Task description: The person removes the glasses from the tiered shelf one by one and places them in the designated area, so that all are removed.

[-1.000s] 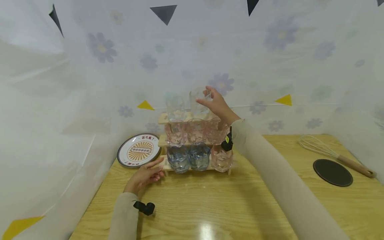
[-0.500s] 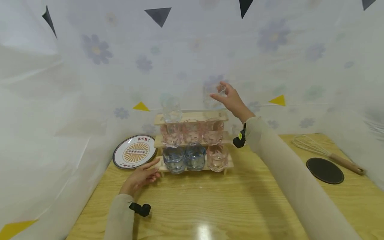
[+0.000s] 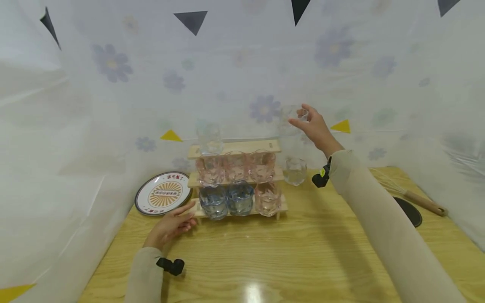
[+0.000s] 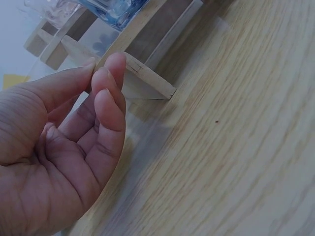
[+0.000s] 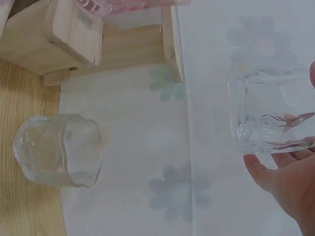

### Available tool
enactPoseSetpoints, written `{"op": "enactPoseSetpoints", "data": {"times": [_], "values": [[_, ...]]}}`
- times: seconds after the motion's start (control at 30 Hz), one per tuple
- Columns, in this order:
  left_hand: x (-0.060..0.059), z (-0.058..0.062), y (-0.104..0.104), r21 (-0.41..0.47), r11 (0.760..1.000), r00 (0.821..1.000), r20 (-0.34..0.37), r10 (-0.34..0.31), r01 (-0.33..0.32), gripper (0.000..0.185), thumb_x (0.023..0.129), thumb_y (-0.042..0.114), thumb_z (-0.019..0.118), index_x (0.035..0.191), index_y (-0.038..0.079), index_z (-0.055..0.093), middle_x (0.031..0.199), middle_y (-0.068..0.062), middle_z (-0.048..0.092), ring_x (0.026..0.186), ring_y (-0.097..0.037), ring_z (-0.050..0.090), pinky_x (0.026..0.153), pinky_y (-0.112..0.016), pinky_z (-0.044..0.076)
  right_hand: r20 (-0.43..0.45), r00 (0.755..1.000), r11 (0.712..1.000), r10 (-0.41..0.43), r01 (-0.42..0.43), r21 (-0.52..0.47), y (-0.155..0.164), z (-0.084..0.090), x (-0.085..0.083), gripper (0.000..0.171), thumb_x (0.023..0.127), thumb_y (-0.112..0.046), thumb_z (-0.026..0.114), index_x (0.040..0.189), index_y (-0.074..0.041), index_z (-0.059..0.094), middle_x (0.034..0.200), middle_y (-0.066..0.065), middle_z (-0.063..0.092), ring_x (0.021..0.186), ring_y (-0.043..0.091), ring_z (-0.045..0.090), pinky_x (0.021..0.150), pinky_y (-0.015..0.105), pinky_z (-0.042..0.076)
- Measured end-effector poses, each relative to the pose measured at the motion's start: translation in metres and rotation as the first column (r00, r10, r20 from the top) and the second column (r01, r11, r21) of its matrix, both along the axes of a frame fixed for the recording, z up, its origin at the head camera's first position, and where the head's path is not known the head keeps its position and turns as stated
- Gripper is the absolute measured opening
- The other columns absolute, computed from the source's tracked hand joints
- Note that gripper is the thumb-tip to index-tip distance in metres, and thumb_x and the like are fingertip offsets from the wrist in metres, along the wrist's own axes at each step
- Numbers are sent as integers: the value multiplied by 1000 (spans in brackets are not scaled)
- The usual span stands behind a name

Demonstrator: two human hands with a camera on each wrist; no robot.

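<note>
Holding clear glass (image 3: 290, 119) in right hand (image 3: 315, 128) | plate (image 3: 163, 194) lettering unreadable

clear glass (image 3: 291, 120), held aloft, upright

Clear glass (image 3: 291, 120); pink and blue glasses (image 3: 227, 198) on pale wooden rack (image 3: 242, 147); sunburst-patterned plate (image 3: 163, 194); yellow woodgrain surface (image 3: 288, 252).

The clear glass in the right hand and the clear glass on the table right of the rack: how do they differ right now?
The held glass is gripped by the right hand in the air, above the rack's top shelf; the table glass stands free on the table beside the rack. The held glass is beyond the rack's right end, level with the backdrop; the table glass sits level with the middle shelf. Both are clear and faceted.
</note>
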State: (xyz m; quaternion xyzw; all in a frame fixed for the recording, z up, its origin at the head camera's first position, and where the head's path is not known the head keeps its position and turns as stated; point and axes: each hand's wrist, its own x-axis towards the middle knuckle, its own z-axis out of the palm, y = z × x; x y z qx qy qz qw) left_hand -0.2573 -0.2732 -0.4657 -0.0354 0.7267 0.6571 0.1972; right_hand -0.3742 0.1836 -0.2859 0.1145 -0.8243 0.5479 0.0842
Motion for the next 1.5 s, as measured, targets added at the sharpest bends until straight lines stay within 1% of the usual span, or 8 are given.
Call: {"op": "enactPoseSetpoints", "data": {"times": [0.27,0.4,0.63,0.7,0.87,1.07,1.27,1.5], "values": [[2,-2,-6,15,1000,1000,-5,5,-5,58,95,21,58,148,17,34,78,0,68,65,-6,57,60,-18,49,27,998,999,-51,52,-16,28,-16,5,93,87,-45,64,153,-9,9,145,16,30,142,32,10,110,53,21],[4,0,-5,28,1000,1000,-1,6,-6,58,95,20,58,148,17,34,78,0,68,64,-6,57,60,-17,50,31,997,997,-73,73,-16,41,-29,9,94,88,-44,64,153,-9,7,146,17,28,140,34,13,108,55,23],[8,2,-5,46,999,1000,2,-12,12,58,96,19,57,149,16,31,78,1,69,64,-5,57,60,-17,49,38,993,992,-114,116,-43,57,-53,13,95,88,-44,64,153,-8,4,146,19,27,142,35,7,107,56,23],[9,3,-5,52,999,1000,4,-8,8,58,96,18,57,149,16,32,77,0,68,64,-5,57,59,-17,49,42,992,992,-122,124,-37,61,-61,13,96,88,-44,64,153,-7,4,145,19,26,141,35,9,107,56,22],[11,3,-5,45,999,1000,0,-1,1,58,96,18,57,148,15,33,77,0,68,63,-5,57,59,-17,49,59,989,990,-137,139,-23,66,-79,16,96,88,-44,64,152,-5,4,144,21,26,138,36,14,105,57,23],[12,2,-5,46,999,1000,4,1,-1,57,96,18,57,148,15,33,77,0,68,63,-5,56,58,-17,49,81,985,986,-154,159,-51,67,-94,20,96,89,-40,64,152,-4,3,148,21,23,140,38,9,106,59,21],[13,2,-5,53,999,1000,11,10,-11,57,96,17,57,148,15,33,76,0,68,63,-5,57,58,-17,49,136,974,980,-179,189,-64,70,-109,21,98,89,-39,65,152,-6,-1,152,20,17,142,38,4,109,58,19],[14,3,-6,75,997,1000,7,6,-6,59,95,18,58,148,14,33,76,1,69,62,-5,56,57,-16,49,167,963,971,-211,226,-78,70,-129,21,97,89,-40,64,152,-6,-1,154,20,13,142,38,4,109,58,19]]}}
